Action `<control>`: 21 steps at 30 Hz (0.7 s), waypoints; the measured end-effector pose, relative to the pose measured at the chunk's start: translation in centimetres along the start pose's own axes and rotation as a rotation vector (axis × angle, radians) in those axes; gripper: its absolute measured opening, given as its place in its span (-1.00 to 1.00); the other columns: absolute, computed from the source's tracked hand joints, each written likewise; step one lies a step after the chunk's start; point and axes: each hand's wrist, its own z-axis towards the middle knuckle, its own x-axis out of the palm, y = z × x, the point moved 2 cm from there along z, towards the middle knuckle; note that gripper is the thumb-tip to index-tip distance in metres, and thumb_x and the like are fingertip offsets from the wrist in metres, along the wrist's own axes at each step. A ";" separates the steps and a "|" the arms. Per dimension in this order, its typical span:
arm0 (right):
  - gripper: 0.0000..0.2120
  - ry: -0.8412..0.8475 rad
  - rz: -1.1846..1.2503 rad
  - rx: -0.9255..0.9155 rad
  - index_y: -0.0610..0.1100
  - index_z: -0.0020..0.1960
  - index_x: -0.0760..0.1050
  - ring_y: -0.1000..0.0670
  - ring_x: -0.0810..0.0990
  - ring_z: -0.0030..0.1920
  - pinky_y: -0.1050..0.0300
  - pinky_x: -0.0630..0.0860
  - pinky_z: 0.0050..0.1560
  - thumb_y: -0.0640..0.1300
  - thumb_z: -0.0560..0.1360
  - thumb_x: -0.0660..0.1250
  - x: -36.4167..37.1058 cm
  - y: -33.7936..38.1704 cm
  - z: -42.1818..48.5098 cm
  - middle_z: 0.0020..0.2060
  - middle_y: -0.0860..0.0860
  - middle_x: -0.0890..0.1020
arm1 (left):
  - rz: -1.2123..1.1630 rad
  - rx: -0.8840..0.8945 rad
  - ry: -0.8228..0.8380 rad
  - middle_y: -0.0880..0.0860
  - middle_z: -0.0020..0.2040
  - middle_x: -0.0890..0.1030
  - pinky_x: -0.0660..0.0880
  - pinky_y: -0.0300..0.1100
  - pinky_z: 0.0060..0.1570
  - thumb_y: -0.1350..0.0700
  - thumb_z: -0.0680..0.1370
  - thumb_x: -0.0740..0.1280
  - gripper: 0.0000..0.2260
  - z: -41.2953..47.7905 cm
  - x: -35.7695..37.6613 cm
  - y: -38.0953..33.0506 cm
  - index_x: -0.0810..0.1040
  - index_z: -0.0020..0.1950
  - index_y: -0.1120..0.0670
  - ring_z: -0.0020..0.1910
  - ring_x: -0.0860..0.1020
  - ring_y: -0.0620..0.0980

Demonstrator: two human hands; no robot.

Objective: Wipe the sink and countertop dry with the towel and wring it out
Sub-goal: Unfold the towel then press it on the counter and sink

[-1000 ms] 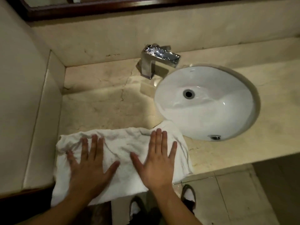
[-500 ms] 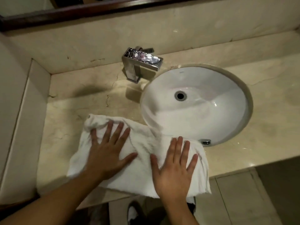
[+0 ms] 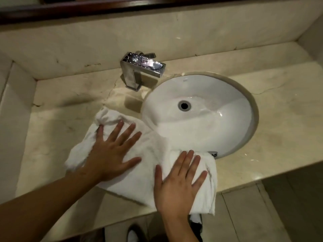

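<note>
A white towel (image 3: 150, 165) lies spread on the beige marble countertop (image 3: 57, 135), reaching the front-left rim of the round white sink (image 3: 201, 123) and hanging a little over the counter's front edge. My left hand (image 3: 111, 151) presses flat on the towel's left half, fingers spread. My right hand (image 3: 180, 182) presses flat on its right half, just in front of the sink rim. Both palms hide part of the cloth.
A square chrome faucet (image 3: 139, 70) stands behind the sink's left side. A marble backsplash (image 3: 157, 32) and side walls enclose the counter on the back and left. Tiled floor (image 3: 253, 212) and my shoes show below the front edge.
Both hands have slid the towel to the right along the counter, from the left corner to the sink's front-left rim. The towel has bunched slightly at its far left edge.
</note>
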 end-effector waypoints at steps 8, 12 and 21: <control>-0.13 0.035 0.029 -0.191 -0.28 0.59 0.22 -0.23 0.08 0.64 -0.42 0.12 0.52 0.36 0.56 0.16 0.7 1.0 -5.2 0.63 -0.19 0.17 | 0.043 -0.234 0.068 -0.01 0.70 0.04 -0.01 0.61 0.37 -0.47 0.54 0.03 -0.23 -11.2 2.2 0.3 0.10 0.68 -0.14 0.67 -0.01 0.19; -0.20 0.020 0.061 -0.174 -0.24 0.63 0.14 -0.16 0.04 0.65 -0.34 0.10 0.56 0.33 0.63 0.01 0.1 -0.9 -3.7 0.64 -0.13 0.13 | 0.036 -0.309 0.038 0.02 0.71 0.02 -0.03 0.63 0.37 -0.49 0.54 -0.01 -0.21 -10.3 2.3 -1.6 0.12 0.68 -0.11 0.67 -0.04 0.23; -0.26 0.032 -0.021 -0.131 -0.19 0.67 -0.02 -0.07 -0.10 0.66 -0.27 -0.01 0.61 0.27 0.67 -0.14 -2.5 -13.0 4.9 0.66 -0.11 0.02 | -0.045 -0.356 -0.071 0.19 0.67 0.15 -0.04 0.64 0.36 -0.41 0.52 0.07 -0.22 -3.9 1.8 -15.3 0.29 0.62 0.02 0.62 0.13 0.34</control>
